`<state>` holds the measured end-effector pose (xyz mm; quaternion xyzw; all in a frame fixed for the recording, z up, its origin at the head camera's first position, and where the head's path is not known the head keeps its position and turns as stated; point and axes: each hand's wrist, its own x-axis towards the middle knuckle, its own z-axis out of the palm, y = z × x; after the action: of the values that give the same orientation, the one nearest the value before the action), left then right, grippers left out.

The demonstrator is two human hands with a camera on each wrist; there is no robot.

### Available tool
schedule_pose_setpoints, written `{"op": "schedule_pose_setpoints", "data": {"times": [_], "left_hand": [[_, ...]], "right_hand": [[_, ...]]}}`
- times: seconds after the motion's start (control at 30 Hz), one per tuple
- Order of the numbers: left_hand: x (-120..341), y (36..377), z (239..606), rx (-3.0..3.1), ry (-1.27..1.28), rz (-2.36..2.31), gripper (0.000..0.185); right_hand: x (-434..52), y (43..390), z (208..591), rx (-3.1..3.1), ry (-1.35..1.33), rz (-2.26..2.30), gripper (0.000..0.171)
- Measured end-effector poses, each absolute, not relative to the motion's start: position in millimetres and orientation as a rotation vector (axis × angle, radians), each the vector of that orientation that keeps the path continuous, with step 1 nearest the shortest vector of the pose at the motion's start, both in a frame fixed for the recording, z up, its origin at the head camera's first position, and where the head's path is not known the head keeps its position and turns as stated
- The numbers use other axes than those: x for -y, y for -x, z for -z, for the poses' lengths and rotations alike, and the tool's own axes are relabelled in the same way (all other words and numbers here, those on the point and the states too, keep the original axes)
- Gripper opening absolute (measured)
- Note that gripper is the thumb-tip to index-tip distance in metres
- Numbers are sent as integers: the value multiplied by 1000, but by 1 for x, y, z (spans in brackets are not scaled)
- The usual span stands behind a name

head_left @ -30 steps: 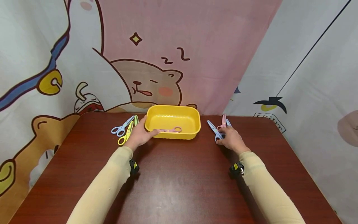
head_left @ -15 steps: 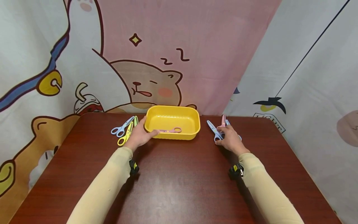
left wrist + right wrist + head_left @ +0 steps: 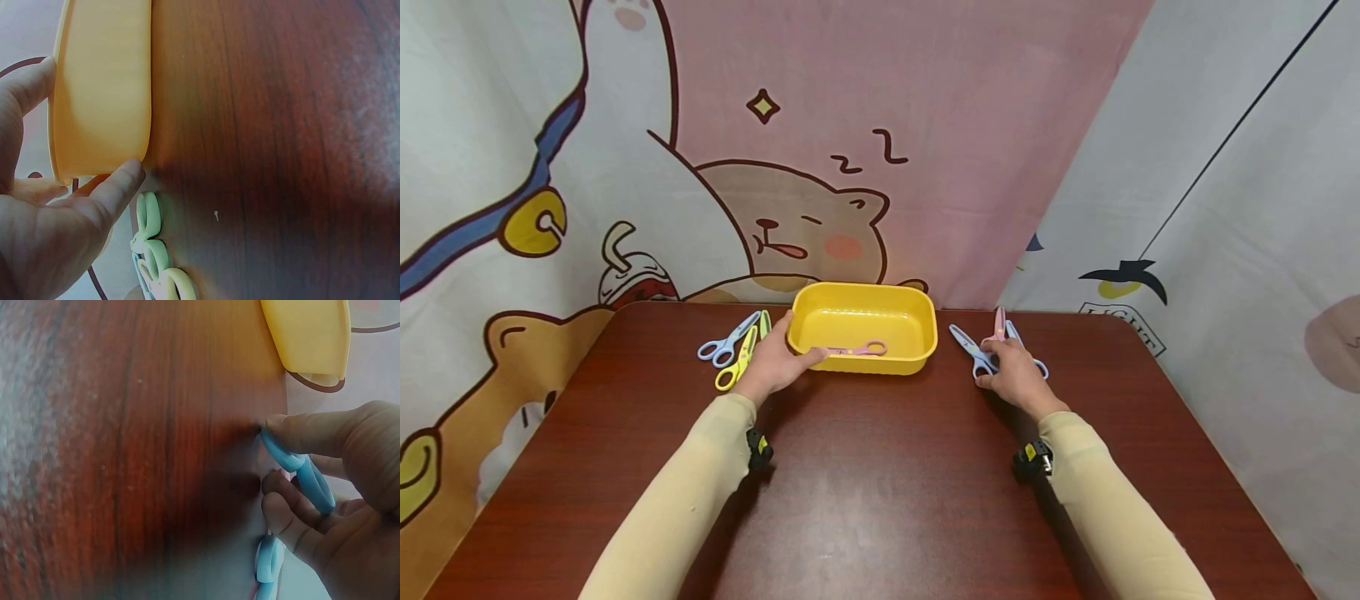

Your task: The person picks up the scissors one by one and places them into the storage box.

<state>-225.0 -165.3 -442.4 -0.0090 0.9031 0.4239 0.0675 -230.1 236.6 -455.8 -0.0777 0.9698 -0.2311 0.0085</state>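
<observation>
In the head view my left hand (image 3: 775, 360) holds the left end of a yellow plastic basket (image 3: 917, 363), thumb at its front corner and fingers along its end wall. Pink scissors (image 3: 872, 348) lie inside. My right hand (image 3: 1018, 375) pinches the handles of blue scissors (image 3: 967, 342) lying on the table; the right wrist view has the thumb against one blue handle loop (image 3: 281, 450) and fingertips below it. Pink scissors (image 3: 999, 323) and a second blue pair (image 3: 1042, 367) lie by that hand, partly hidden by it.
Left of the basket lie blue scissors (image 3: 724, 346), yellow scissors (image 3: 743, 360) and a green pair (image 3: 765, 322) partly covered by my left hand. The brown table (image 3: 880, 483) ends at a printed cloth (image 3: 970, 167) hanging behind.
The blue scissors under my right hand have turned slightly, their tip shifting a little to the left. My left hand and the basket stay in place.
</observation>
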Motion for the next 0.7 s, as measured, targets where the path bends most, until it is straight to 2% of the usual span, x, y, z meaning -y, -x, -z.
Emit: {"op": "schedule_pose_setpoints", "data": {"times": [0.5,0.7], "left_hand": [[164,224,441,-2716,46,-1279,101],[164,224,440,-2710,53,-1277,101]], "right_hand": [[-236,230,458,-3081,299,849,44],[-240,232,459,-2919,199,1075,42]]}}
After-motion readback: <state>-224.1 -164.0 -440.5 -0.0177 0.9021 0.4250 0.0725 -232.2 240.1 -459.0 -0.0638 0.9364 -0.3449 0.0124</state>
